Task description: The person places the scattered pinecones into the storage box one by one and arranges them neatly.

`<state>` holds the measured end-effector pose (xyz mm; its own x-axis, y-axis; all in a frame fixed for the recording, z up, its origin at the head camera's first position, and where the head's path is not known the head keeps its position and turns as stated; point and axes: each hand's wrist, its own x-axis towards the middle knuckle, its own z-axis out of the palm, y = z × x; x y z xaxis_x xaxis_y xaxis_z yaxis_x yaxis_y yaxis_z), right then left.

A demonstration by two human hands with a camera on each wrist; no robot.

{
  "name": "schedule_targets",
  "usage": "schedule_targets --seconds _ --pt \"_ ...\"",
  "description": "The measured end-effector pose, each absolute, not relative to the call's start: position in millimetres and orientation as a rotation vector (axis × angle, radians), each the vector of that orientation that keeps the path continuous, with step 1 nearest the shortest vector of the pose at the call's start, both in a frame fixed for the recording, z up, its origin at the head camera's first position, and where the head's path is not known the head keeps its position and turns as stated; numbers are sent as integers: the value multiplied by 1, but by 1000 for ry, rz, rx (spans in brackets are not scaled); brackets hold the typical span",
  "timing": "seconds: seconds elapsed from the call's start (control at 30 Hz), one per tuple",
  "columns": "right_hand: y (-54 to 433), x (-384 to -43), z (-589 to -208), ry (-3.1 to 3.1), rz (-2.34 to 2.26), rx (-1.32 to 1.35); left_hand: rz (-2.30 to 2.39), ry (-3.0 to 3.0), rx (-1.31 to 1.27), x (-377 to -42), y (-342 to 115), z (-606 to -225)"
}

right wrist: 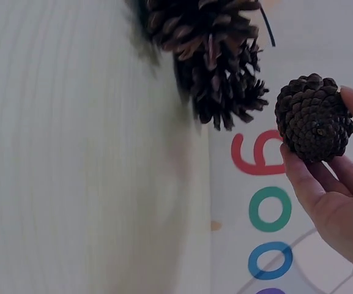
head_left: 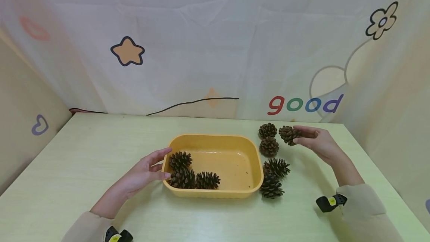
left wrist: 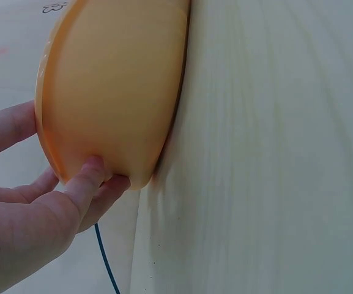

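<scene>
A yellow plastic tub (head_left: 215, 193) sits mid-table, with several brown pine cones (head_left: 208, 180) gathered in its left end. My left hand (head_left: 147, 171) holds the tub by that end, the thumb and fingertips on the rim and outer wall; the left wrist view shows the tub's side (left wrist: 112, 92) against the fingers. To the right of the tub, my right hand (head_left: 319, 143) pinches a pine cone (head_left: 288, 135) between thumb and fingers. In the right wrist view this pine cone (right wrist: 314, 119) is raised off the table, its scaly base facing the camera.
Beside the tub's right wall, several more pine cones stand on the pale table (head_left: 111, 152): two at the back (head_left: 268, 137) and a cluster nearer the front (head_left: 273, 184). A printed curtain (head_left: 188, 47) hangs behind the table's back edge. Small dark crumbs lie in the tub.
</scene>
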<state>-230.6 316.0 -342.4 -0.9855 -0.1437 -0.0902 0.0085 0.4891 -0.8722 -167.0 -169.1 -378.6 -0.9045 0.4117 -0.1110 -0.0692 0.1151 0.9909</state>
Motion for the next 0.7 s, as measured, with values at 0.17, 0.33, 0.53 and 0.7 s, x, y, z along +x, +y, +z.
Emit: schedule_targets --seconds 0.17,0.33,0.53,0.7 --pt "304 -222 -337 2566 -1558 -223 1847 2037 331 -168 -170 -380" --pt "290 -216 -334 2565 -1573 -307 1843 2039 323 -169 -170 -382" --pt "272 -208 -327 2564 -1571 -379 1837 2047 327 -169 -169 -382" --pt "257 -202 -323 2553 -1574 -404 1832 2054 315 -168 -168 -380"
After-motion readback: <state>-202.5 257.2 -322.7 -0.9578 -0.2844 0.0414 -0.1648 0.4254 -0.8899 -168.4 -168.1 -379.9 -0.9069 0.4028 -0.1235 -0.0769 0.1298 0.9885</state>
